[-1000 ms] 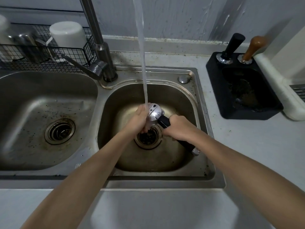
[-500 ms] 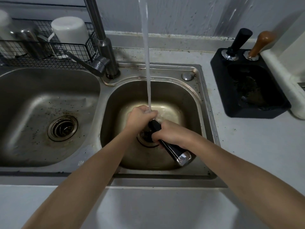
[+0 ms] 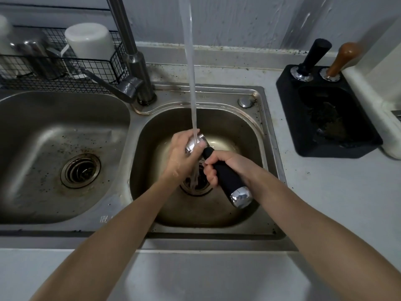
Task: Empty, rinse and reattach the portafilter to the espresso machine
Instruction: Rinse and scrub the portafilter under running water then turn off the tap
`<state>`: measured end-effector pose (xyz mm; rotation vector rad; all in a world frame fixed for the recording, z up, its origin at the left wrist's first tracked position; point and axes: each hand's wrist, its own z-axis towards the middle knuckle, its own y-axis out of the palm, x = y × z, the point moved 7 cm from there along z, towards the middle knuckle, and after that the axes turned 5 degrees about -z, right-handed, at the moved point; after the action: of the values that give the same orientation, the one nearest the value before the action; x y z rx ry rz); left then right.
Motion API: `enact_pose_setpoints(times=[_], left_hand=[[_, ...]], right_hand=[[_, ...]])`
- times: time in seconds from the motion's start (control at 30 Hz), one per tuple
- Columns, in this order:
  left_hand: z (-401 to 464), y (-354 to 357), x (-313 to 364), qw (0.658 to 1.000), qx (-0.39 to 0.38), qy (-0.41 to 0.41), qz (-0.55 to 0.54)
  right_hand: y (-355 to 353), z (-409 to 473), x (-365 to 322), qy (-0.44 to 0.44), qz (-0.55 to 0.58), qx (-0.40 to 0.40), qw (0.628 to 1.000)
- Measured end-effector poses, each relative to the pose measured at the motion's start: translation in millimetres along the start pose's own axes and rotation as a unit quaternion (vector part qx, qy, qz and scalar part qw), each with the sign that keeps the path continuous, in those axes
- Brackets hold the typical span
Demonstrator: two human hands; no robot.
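Head view, portafilter (image 3: pixel 225 177) under water stream (image 3: pixel 191 72), over right sink basin (image 3: pixel 245 131), drain (image 3: pixel 196 184) below

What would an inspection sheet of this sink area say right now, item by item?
Surface: grey counter with dark specks, round a steel double sink.
Job's things: portafilter held over the right basin's drain, its metal head under the running water stream.
Clutter: black knock box with two tampers stood at its back; wire rack holding a white cup and metal items.
Hands: left hand grips the portafilter's head; right hand grips the black handle.
Cables: nothing seen.
Surroundings: tap behind the sink, grey wall; a white appliance edge at far right.
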<state>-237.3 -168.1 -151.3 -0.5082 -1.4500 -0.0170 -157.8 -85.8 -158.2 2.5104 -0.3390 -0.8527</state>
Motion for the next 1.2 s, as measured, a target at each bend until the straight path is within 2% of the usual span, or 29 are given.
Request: enact_pose_setpoints(times=[0.13, 0.23, 0.33, 0.47, 0.53, 0.67, 0.8, 0.9, 0.97, 1.07, 1.13, 1.2], left_hand=[[-4.6, 5.8, -5.5, 0.989, 0.021, -0.065, -0.13], [-3.8, 4.7, -3.2, 0.996, 0.042, -0.057, -0.06], [0.3, 5.2, -10.4, 0.995, 0.043, -0.091, 0.001], [-0.1, 6.0, -17.9, 0.99, 0.027, -0.131, 0.043], [0.8, 6.1, -19.0, 0.99, 0.012, -0.13, 0.056], [3.9, -2.2, -16.6, 0.991, -0.024, -0.105, 0.076], [-1.2, -11.7, -19.6, 0.994, -0.055, -0.096, -0.019], [-4.7, -11.1, -25.3, 0.983, -0.03, -0.155, -0.092], [-7.8, -6.7, -26.2, 0.963, -0.001, -0.22, -0.153], [-8.9, -0.9, -23.1, 0.911, 0.006, -0.273, -0.309], [-10.5, -5.3, -22.3, 0.891, 0.016, -0.298, -0.341], [-15.7, -11.3, -22.4, 0.886, 0.026, -0.321, -0.334]], right_hand=[[11.9, 2.0, 2.2, 0.013, 0.073, -0.038, 0.997], [18.1, 1.1, 4.9, 0.023, 0.101, -0.058, 0.993], [14.2, -1.2, 6.7, 0.033, 0.112, -0.053, 0.992], [3.3, 1.0, -1.7, 0.0, 0.011, 0.006, 1.0], [0.8, 1.7, -3.8, -0.002, -0.012, 0.011, 1.0], [1.1, 2.0, -2.6, 0.033, 0.094, -0.037, 0.994], [3.6, 5.8, 0.1, 0.036, 0.166, -0.06, 0.984], [12.1, 11.0, 1.3, 0.01, 0.182, -0.059, 0.982], [15.6, 19.0, -2.8, -0.039, 0.156, -0.035, 0.986], [18.8, 31.6, -8.9, -0.072, 0.094, 0.027, 0.993], [19.1, 39.5, -13.9, -0.082, 0.065, 0.065, 0.992], [17.8, 46.7, -20.1, -0.094, 0.036, 0.102, 0.99]])
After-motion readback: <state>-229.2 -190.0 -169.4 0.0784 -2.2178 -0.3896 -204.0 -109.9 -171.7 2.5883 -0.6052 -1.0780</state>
